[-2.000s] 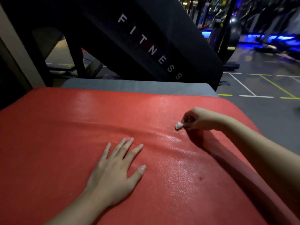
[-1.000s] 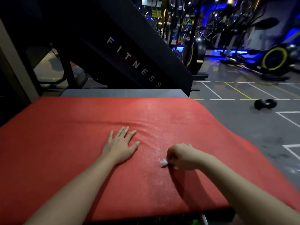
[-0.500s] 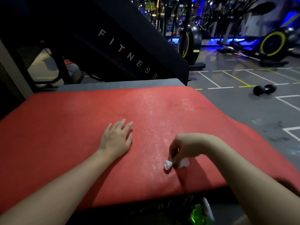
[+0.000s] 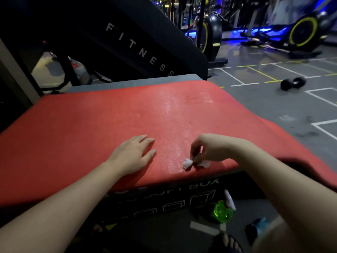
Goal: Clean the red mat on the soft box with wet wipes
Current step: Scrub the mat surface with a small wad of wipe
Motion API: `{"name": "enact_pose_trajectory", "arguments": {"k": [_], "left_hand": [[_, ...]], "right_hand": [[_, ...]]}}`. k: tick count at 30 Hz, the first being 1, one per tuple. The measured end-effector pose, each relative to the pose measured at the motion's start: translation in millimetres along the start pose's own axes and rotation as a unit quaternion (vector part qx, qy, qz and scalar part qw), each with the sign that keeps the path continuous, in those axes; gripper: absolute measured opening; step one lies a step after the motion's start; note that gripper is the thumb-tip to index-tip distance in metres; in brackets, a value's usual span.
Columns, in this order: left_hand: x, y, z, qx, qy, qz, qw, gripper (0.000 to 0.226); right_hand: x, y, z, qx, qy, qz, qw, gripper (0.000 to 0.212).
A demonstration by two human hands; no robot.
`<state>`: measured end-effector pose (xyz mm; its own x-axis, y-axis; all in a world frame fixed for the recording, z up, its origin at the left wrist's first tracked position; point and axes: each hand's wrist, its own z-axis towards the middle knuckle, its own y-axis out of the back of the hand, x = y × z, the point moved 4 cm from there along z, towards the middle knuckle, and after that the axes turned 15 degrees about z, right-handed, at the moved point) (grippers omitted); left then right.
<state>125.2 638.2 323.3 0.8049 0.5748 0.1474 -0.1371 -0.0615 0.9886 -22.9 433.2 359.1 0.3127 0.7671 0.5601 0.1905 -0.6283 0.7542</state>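
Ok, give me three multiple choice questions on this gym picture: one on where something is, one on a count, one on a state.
1. Where is the crumpled white wet wipe relative to the red foam mat?
A. at its far left corner
B. at the middle of its far edge
C. by its near edge

2. How many black dumbbells lie on the grey floor?
A. three
B. one
C. two

3. How is the left grip?
A. open, flat on the mat
B. clenched in a fist
C. pinching the wipe

Answers:
1 C: the wipe is close to the mat's near edge, pinched in the right grip.
2 B: a single dumbbell shows, to the right of the mat.
3 A: its fingers lie straight on the red surface.
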Motion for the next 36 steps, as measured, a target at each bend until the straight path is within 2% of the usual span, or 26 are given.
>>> {"name": "enact_pose_trajectory", "arguments": {"k": [3,6,8,10,13,17,19,21,23,25,30,36], "left_hand": [[-13,6,-13,0.048,0.023,0.03,0.998,0.076],[-33,13,-28,0.086,-0.006,0.013,0.996,0.1],[-47,11,-37,0.112,-0.038,0.015,0.993,0.116],[-57,5,-42,0.118,-0.056,0.058,0.99,0.123],[-64,-3,-42,0.094,-0.057,0.121,0.987,0.113],[-68,-3,-44,0.094,-0.05,0.125,0.986,0.099],[-69,1,-44,0.1,-0.051,0.119,0.987,0.095],[-69,8,-45,0.099,-0.05,0.107,0.988,0.095],[-68,13,-44,0.096,-0.05,0.102,0.989,0.1],[-66,18,-42,0.085,-0.048,0.104,0.99,0.104],[-61,33,-44,0.076,-0.046,0.11,0.99,0.094],[-48,40,-54,0.059,-0.042,0.133,0.988,0.094]], "right_hand": [[1,-12,-27,0.004,0.025,0.012,1.0,0.006],[-4,-14,-47,-0.033,0.035,0.028,0.998,0.01],[-11,-11,-51,-0.097,0.045,0.001,0.994,0.007],[-19,-4,-53,-0.19,0.066,-0.002,0.98,0.007],[-31,-5,-53,-0.279,0.088,0.034,0.956,0.008],[-47,-35,-51,-0.297,0.072,-0.071,0.949,0.01],[-45,-42,-63,-0.317,0.127,-0.096,0.935,0.024],[-50,-42,-70,-0.3,0.15,-0.119,0.934,0.045],[-57,-42,-71,-0.253,0.134,-0.158,0.945,0.071],[-63,-46,-65,-0.23,0.111,-0.2,0.946,0.085],[-50,-41,-57,-0.289,0.109,-0.155,0.938,0.076],[-41,-42,-44,-0.283,0.139,-0.112,0.942,0.084]]}}
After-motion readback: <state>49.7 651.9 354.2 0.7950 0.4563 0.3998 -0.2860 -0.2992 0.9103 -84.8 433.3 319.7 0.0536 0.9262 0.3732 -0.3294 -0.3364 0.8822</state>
